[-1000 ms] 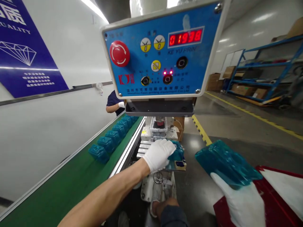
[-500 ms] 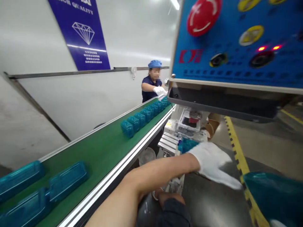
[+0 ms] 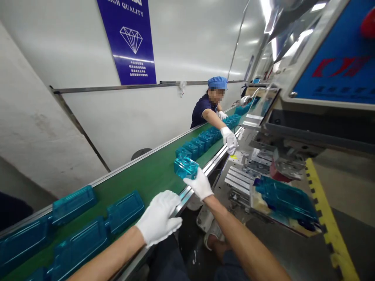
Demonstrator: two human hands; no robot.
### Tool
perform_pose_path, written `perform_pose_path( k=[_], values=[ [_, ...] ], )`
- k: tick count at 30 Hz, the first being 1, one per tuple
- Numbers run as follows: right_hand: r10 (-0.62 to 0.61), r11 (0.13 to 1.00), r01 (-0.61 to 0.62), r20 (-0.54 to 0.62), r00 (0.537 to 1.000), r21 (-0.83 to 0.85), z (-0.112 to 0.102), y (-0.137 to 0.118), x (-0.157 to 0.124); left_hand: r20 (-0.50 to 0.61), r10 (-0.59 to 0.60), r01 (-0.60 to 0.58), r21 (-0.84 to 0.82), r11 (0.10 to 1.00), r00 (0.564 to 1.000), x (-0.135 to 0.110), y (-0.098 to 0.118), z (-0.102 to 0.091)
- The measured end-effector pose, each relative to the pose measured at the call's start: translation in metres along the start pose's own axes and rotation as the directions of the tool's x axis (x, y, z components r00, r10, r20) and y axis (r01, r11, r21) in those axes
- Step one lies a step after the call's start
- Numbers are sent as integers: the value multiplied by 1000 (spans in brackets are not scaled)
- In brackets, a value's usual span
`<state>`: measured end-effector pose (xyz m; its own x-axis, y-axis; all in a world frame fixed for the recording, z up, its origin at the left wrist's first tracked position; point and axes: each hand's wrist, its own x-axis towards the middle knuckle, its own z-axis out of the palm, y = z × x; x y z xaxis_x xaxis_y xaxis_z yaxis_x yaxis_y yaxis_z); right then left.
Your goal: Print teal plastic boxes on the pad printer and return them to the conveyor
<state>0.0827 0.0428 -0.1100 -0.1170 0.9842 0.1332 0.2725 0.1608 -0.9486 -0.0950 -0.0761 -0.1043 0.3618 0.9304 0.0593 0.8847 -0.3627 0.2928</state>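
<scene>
Teal translucent plastic containers (image 3: 202, 142) ran in a close row along a green conveyor belt (image 3: 146, 183), from the middle of the view toward the far end. Larger ones lay flat on the belt at lower left, including a ribbed teal container (image 3: 125, 211) just beside the left hand. What was inside any of them could not be made out through the tinted plastic.

One clear teal container (image 3: 186, 167) stood tilted at the near end of the row, over the belt and just beside the metal belt rail (image 3: 195, 183). The person's right hand (image 3: 199, 184), in a white cotton glove, reached forward from the lower right, its grip clamped on the container's lower corner. The left hand (image 3: 158, 216), also gloved, came in from the lower left above the belt edge, fingers together and slightly curled, its grip closed on nothing visible.

To the right, another teal container (image 3: 284, 199) lay on the bed of a pad printing machine (image 3: 252, 171), beside a strip of yellow floor tape (image 3: 328, 230). Farther along the belt, a co-worker (image 3: 200, 113) in a navy top and blue cap reached over the row with a white-gloved hand (image 3: 230, 139).
</scene>
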Motion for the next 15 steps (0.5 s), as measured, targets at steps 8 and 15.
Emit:
perform_pose_path(
  k=[8,15],
  values=[
    [27,984,-52,-144,989,-173,70,20,52,4,-469,454,245,856,883,-71,-122,-13],
    [67,991,-81,-133,989,-104,13,37,-14,-20,-479,479,50,876,878,-75,-163,-11]
  ],
)
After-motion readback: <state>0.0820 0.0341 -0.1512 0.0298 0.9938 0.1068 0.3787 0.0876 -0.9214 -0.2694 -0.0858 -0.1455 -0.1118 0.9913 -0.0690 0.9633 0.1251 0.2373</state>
